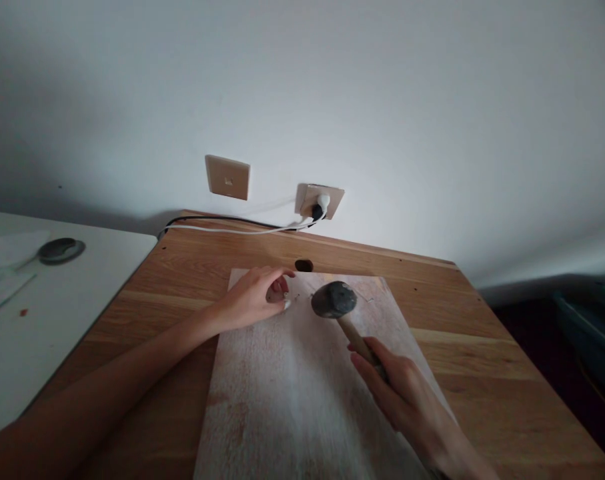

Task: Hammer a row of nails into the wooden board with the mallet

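A pale wooden board (292,393) lies on a wooden table (482,340). My right hand (397,387) grips the wooden handle of a mallet with a dark round head (333,299), which hovers over the board's far part. My left hand (257,297) rests at the board's far left corner, fingertips pinched together on something small that looks like a nail (285,298), just left of the mallet head. Whether the head touches the board I cannot tell.
A wall socket (319,200) with plugs and black and white cables (222,225) sits behind the table, beside a blank wall plate (227,177). A cable hole (303,265) is in the tabletop. To the left stands a white table (82,293) with a dark round object (61,250).
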A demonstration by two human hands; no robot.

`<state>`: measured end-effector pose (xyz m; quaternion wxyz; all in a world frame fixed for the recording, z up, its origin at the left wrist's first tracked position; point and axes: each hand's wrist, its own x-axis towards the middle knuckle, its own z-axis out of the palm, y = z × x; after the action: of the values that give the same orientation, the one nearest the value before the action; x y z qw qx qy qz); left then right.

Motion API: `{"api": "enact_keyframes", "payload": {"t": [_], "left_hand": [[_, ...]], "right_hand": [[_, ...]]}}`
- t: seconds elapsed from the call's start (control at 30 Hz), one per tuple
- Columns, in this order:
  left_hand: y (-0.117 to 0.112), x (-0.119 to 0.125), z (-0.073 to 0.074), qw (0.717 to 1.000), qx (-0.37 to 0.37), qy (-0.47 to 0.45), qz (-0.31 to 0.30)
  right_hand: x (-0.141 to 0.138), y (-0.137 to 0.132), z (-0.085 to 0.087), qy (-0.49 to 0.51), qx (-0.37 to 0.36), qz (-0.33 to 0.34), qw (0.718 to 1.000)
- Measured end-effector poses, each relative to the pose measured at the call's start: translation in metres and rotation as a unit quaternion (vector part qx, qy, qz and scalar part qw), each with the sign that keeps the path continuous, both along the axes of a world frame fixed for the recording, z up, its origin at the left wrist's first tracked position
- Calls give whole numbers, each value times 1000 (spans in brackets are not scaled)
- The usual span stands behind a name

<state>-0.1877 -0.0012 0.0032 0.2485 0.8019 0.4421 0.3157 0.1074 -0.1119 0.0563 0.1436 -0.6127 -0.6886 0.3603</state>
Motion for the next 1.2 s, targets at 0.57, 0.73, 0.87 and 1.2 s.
{"api": "enact_keyframes", "payload": {"t": [0.57, 0.73, 0.87, 1.2], "left_hand": [[-38, 134, 27, 913, 279, 241, -175], [-38, 135, 32, 902, 286, 250, -206], [-38, 102, 34, 923, 245, 203, -216], [-23, -31, 12, 999, 54, -7, 0]], "right_hand": [[57, -23, -29, -14, 45, -132, 990], [56, -22, -27, -16, 29, -116, 993], [57, -23, -26, 2, 6, -101, 995], [60, -21, -30, -29, 19, -117, 993]]}}
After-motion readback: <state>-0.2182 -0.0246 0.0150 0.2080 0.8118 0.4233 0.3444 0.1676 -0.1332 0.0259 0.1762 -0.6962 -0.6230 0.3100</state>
